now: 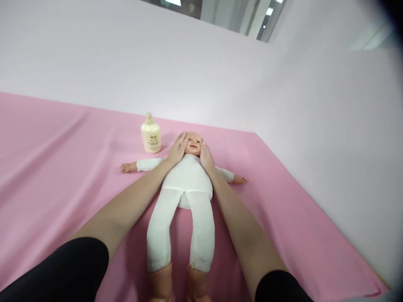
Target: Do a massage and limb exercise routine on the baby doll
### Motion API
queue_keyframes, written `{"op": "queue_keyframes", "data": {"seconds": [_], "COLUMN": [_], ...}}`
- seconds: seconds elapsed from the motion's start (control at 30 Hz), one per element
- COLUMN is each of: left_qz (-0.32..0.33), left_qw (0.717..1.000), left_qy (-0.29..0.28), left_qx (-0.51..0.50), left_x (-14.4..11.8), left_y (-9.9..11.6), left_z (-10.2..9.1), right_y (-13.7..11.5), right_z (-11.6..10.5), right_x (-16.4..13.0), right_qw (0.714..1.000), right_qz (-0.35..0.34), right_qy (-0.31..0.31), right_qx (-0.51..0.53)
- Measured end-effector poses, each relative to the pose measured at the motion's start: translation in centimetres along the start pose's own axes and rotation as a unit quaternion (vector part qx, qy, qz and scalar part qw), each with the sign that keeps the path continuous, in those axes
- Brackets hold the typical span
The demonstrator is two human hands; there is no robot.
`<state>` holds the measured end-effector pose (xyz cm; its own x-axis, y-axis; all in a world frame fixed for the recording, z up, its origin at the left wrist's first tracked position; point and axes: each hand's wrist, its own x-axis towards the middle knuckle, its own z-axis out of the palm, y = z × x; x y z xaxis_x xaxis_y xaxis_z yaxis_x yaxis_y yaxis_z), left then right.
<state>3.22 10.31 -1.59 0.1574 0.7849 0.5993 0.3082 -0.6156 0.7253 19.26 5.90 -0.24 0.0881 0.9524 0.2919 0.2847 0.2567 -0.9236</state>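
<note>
Two hands cup a doll's head on a pink sheet.

The doll [188, 176] lies on its back on the pink sheet [63, 167], arms spread, legs toward the camera. The left hand [178, 149] rests flat against one side of its head, the right hand [205, 157] against the other, fingers open, pressing rather than gripping. A cream lotion bottle [151, 134] stands upright just beside the head.
</note>
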Motion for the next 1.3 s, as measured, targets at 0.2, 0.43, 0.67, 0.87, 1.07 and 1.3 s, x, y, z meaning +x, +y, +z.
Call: {"op": "queue_keyframes", "data": {"seconds": [0.2, 0.43, 0.67, 0.87, 1.07, 1.3], "left_qz": [0.008, 0.017, -0.074, -0.091, 0.002, -0.042], "left_qw": [0.999, 0.987, 0.969, 0.945, 0.931, 0.928], "left_qy": [-0.014, -0.107, -0.181, -0.168, -0.023, -0.035], "left_qx": [0.028, 0.122, 0.154, 0.266, 0.363, 0.370], "left_x": [-0.7, -2.5, -4.9, -5.8, -1.4, -1.1], "left_y": [0.5, 1.2, 3.5, 5.1, 6.8, 8.0], "left_z": [-0.3, -1.4, -2.6, -3.5, -9.1, -8.6], "right_y": [0.2, -0.2, -1.2, -5.0, -8.8, -10.3], "right_z": [-0.3, -1.9, -2.3, -1.6, -0.8, -1.2], "right_x": [-1.2, -3.4, -5.4, -8.3, -13.5, -17.1], "right_qw": [0.998, 0.967, 0.970, 0.953, 0.896, 0.879], "right_qz": [-0.041, -0.107, -0.046, 0.012, -0.042, -0.083], "right_qy": [-0.008, -0.138, -0.144, -0.135, -0.242, -0.296], "right_qx": [-0.050, -0.186, -0.190, -0.271, -0.370, -0.364]}}
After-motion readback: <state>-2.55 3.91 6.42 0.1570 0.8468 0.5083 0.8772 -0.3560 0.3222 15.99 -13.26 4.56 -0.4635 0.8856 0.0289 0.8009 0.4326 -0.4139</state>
